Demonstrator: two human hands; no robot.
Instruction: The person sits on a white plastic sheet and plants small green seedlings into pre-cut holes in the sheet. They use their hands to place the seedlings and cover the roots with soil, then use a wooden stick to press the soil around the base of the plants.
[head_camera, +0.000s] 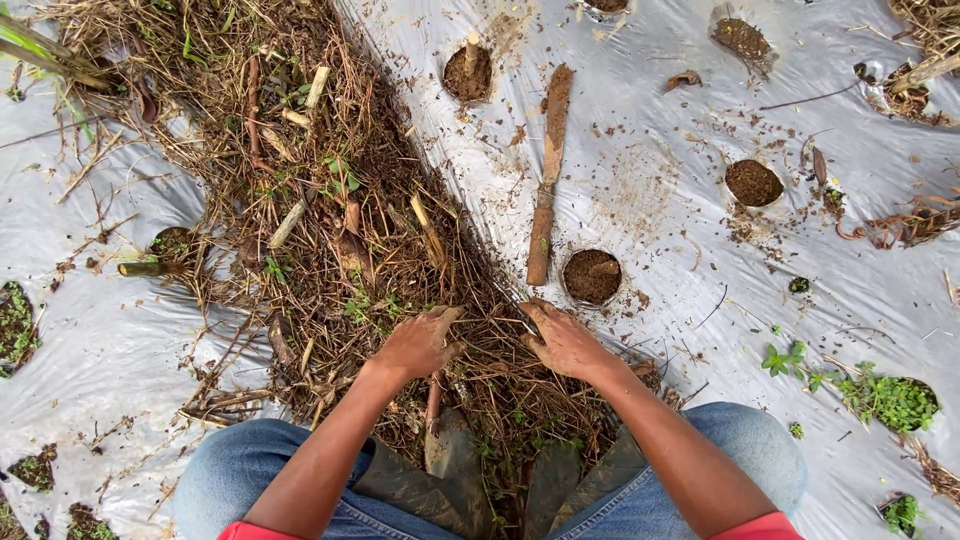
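Dry straw and weed litter (330, 210) fills the furrow between two sheets of silver plastic mulch (660, 160); both hands rest in it at the near end, just ahead of the knees. Left hand (418, 345): palm down, fingers spread and slightly curled into the stalks, nothing clearly gripped. Right hand (562, 340): palm down, fingers loosely bent, soil-smeared, pressed on the litter at the edge of the right-hand sheet; cannot tell whether any stalk is pinched beneath it.

Just beyond the right hand: a round planting hole (592, 276) cut in the plastic, filled with brown soil, no plant in it. Touching its left side, a muddy wooden stick (546, 180) lies flat, pointing away from the hands.

Progress, judged: litter lies thick along the whole furrow, so clearing looks barely begun. Holes on the right sheet are cut and filled; most look bare.

Count, right sheet: five soil holes visible, one with a short stub (471, 50) standing in it. One stick. Green weed clump (885, 400) far right of the right hand. Left sheet: one hole holding a cut green stalk (150, 266), well left of the left hand.
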